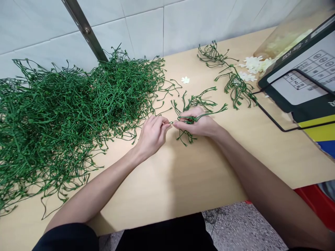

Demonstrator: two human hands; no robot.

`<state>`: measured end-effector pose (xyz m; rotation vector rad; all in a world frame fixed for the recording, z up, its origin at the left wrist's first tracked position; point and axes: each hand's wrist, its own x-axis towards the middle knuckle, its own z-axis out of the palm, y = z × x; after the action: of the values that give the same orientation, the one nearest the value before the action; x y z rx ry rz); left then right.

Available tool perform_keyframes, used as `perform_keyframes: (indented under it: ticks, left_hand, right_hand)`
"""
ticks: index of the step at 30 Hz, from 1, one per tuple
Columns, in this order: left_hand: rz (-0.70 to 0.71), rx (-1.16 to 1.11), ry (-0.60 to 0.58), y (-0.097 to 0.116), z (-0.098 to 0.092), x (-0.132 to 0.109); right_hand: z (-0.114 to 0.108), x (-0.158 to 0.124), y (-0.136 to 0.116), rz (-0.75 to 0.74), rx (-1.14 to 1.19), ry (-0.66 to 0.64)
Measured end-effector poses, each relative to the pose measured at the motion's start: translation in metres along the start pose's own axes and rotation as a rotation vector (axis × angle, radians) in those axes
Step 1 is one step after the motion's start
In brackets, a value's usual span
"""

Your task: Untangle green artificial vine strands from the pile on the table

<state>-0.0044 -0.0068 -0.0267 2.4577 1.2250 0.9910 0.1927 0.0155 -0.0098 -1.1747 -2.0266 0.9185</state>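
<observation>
My right hand (200,124) grips a green plastic stem cluster (195,103) whose thin branches fan out above and below the fist. My left hand (153,134) pinches one tip of that same cluster between thumb and fingers, right against the right hand's fingertips. Both hands rest over the pale wooden table (183,174). What the left fingers pinch besides the tip is too small to tell.
A big heap of green stems (65,115) covers the table's left side. Two more stem clusters (237,87) lie at the back right, near small white flowers (252,64), a single flower (185,80) and a dark tray with printed sheets (303,76). A red bin (316,205) stands below the table's right edge.
</observation>
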Motion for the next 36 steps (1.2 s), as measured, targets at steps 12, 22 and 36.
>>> perform_keyframes:
  ticks: [12, 22, 36]
  left_hand:
    - [-0.029, 0.044, 0.136, 0.001, 0.003, -0.004]
    - [-0.02, -0.007, 0.249, 0.0, 0.0, -0.001]
    - [0.134, -0.27, -0.035, 0.002, -0.002, 0.0]
  right_hand:
    - [0.009, 0.001, 0.008, 0.118, 0.087, 0.242]
    - [0.002, 0.004, 0.008, 0.081, 0.296, 0.132]
    - [0.013, 0.003, 0.003, 0.018, 0.218, 0.187]
